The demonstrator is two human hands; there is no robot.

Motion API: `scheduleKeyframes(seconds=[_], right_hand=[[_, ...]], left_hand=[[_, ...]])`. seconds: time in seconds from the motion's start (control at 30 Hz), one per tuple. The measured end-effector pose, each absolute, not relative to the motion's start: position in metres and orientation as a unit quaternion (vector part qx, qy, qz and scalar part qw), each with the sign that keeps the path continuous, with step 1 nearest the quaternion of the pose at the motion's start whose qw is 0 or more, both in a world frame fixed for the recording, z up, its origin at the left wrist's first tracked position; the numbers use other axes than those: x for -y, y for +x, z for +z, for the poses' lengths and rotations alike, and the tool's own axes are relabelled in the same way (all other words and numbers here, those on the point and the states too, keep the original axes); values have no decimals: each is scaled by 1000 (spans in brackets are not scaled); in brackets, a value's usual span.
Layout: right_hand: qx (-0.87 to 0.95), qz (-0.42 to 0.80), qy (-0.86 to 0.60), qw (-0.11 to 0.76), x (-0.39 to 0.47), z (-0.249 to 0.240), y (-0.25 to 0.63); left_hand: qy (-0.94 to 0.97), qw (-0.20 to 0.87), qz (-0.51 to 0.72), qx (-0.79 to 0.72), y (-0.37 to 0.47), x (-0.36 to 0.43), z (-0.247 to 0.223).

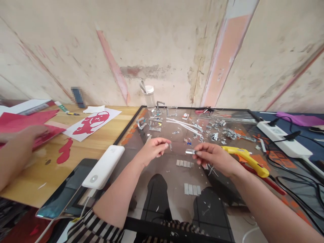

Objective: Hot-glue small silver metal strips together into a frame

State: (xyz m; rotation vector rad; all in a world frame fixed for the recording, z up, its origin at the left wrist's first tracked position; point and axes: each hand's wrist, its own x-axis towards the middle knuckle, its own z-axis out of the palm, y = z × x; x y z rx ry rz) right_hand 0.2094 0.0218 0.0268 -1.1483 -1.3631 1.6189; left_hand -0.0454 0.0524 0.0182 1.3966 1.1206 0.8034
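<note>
Right hand: this hand (217, 158) is grasping a small shiny metal strip (190, 152) between thumb and fingers, over the middle of the dark glass surface (173, 180).
Metal strip: its free end is pointing left, toward the other hand; a light hold by the edges is probably suiting so thin a piece, since squeezing hard is risking a bend.
Left hand: this hand (155, 150) is bringing thumb and forefinger close together, left of the strip and apart from it; whether the fingertips are pinching a tiny piece, I cannot tell.
Silver rows: a far row (185, 164) and a near row (190, 190) of flat silver pieces are lying below the hands; keeping both wrists raised is likely sparing their neat order.
Yellow glue gun: it (253, 162) is resting just right of the right hand, so keeping that wrist away from its nozzle is seeming wise.
Metal scraps: loose bits (215, 136) are littering the far right, where small pieces are easily getting lost.
</note>
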Motion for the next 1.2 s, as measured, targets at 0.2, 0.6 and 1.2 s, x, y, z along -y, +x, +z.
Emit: scheduleKeyframes(seconds=[0.2, 0.6, 1.2], right_hand=[[385, 676, -419, 468, -29, 33, 220], [401, 689, -425, 429, -37, 10, 218], [770, 209, -552, 242, -18, -2, 189]], left_hand=[[780, 373, 220, -452, -19, -38, -2], [836, 362, 110, -398, -10, -18, 8], [827, 260, 170, -469, -12, -26, 9]])
